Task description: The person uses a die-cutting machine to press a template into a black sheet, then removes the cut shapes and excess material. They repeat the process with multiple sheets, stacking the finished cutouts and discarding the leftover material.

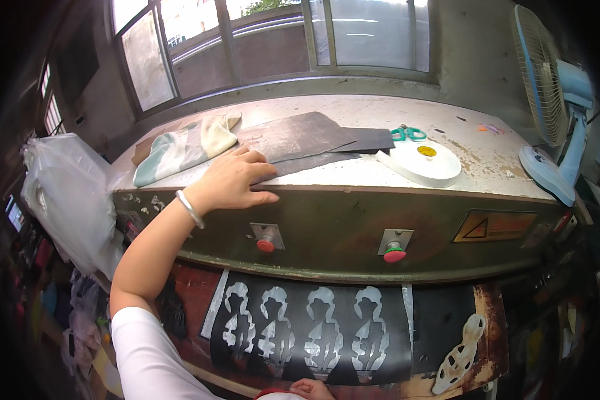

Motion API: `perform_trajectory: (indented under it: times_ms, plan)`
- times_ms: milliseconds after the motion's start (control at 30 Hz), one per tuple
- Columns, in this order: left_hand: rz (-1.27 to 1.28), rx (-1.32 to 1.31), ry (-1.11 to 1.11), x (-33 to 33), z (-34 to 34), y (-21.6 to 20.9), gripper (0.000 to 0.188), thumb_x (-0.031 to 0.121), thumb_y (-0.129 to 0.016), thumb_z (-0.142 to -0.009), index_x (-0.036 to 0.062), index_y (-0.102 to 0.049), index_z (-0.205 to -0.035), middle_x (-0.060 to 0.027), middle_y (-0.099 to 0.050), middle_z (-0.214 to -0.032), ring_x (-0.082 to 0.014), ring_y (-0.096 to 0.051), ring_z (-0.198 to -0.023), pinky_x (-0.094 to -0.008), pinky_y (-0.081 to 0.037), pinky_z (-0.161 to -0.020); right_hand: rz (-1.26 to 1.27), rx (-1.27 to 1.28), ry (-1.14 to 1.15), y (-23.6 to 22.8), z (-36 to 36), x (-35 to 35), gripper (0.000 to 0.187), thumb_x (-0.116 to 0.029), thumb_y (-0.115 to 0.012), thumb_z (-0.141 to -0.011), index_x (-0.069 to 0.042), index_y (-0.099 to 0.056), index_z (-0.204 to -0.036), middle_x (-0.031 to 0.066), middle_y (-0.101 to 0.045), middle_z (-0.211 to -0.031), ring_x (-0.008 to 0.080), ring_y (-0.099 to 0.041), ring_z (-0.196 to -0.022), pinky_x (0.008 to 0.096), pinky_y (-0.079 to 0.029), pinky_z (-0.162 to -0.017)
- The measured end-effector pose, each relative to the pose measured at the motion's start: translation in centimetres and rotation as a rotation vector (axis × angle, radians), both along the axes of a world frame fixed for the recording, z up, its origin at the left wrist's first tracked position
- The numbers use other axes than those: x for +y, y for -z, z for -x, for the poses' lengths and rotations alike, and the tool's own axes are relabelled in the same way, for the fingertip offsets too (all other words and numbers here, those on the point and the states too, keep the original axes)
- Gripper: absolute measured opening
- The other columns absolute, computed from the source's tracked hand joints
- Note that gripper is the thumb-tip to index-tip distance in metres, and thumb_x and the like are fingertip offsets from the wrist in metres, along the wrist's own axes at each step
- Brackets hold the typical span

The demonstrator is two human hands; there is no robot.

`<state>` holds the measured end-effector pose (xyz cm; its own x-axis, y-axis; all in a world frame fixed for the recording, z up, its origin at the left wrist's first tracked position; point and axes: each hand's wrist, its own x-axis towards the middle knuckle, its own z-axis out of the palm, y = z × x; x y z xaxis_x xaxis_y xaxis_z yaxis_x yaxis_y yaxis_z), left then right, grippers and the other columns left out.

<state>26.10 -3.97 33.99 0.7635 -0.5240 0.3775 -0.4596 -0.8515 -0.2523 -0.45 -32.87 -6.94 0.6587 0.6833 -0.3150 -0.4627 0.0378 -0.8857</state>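
Observation:
My left hand (pixel 237 177) reaches over the front edge of the machine's pale top, palm down. Its fingers are apart, their tips at the edge of a grey sheet of material (pixel 293 137), and the thumb stretches to the right; I see nothing held in it. A silver bangle circles the wrist. At the bottom edge, my right hand (pixel 312 389) shows only in part, fingers curled together; what they hold, if anything, is hidden. Beyond it, a black sheet (pixel 393 333) with several shaped cut-outs lies under the machine's front. A pale perforated shape (pixel 460 353) lies to its right.
Left of the grey sheet lies a striped cloth (pixel 187 147). Green-handled scissors (pixel 408 133) and a white tape roll (pixel 423 163) sit to the right. Two push buttons, a red one (pixel 266 245) and a red-and-green one (pixel 394 255), jut from the front. A fan (pixel 547 100) stands far right.

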Motion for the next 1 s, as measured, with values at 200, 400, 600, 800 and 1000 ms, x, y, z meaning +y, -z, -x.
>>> perform_trajectory:
  times_ms: [200,400,600,800,1000]
  plan:
    - [0.040,0.041,-0.046,3.8,2.5,0.3,0.029,0.013,-0.065,-0.083,0.0065,-0.066,-0.112,-0.0135,-0.067,-0.109,-0.0310,-0.063,-0.098,-0.0374,-0.050,-0.086,0.051,0.179,-0.154,-0.8,-0.7,-0.8,0.015,-0.007,-0.063,-0.092,0.002,-0.060,-0.104,0.0100,-0.070,-0.095,0.0134,-0.067,-0.091,0.0240,-0.052,-0.081]
    - [0.694,-0.493,0.084,6.2,7.6,-2.8,0.020,0.010,-0.052,-0.098,-0.0020,-0.067,-0.104,-0.0043,-0.069,-0.097,-0.0101,-0.061,-0.090,-0.0222,-0.047,-0.082,-0.028,0.095,-0.006,-0.3,-0.1,-0.6,0.008,-0.002,-0.062,-0.090,0.002,-0.061,-0.097,0.0064,-0.069,-0.087,0.0119,-0.066,-0.082,0.0240,-0.052,-0.074]
    - [0.853,-0.387,-0.396,13.2,20.4,3.1,0.026,0.021,-0.056,-0.098,0.0000,-0.068,-0.108,-0.0001,-0.067,-0.100,-0.0073,-0.058,-0.091,-0.0216,-0.046,-0.082,0.103,0.026,0.080,1.1,0.4,-0.1,0.009,-0.003,-0.060,-0.092,0.002,-0.062,-0.098,0.0096,-0.070,-0.088,0.0138,-0.067,-0.082,0.0263,-0.053,-0.075]
    - [1.015,0.252,-0.690,20.2,28.6,24.0,0.011,0.006,-0.059,-0.091,-0.0029,-0.064,-0.093,-0.0030,-0.064,-0.087,-0.0095,-0.058,-0.082,-0.0257,-0.048,-0.076,0.337,-0.162,0.187,-0.4,1.7,1.4,0.008,-0.004,-0.060,-0.091,0.002,-0.064,-0.095,0.0082,-0.070,-0.085,0.0122,-0.067,-0.080,0.0246,-0.053,-0.072]
    - [1.514,0.549,-0.802,25.0,34.6,33.6,0.040,0.006,-0.073,-0.081,0.0003,-0.059,-0.118,-0.0050,-0.066,-0.095,-0.0091,-0.060,-0.087,-0.0244,-0.050,-0.079,0.413,-1.157,0.147,-5.6,2.2,7.7,0.005,-0.001,-0.067,-0.079,-0.001,-0.064,-0.083,0.0122,-0.062,-0.068,0.0262,-0.061,-0.058,0.0327,-0.047,-0.054]
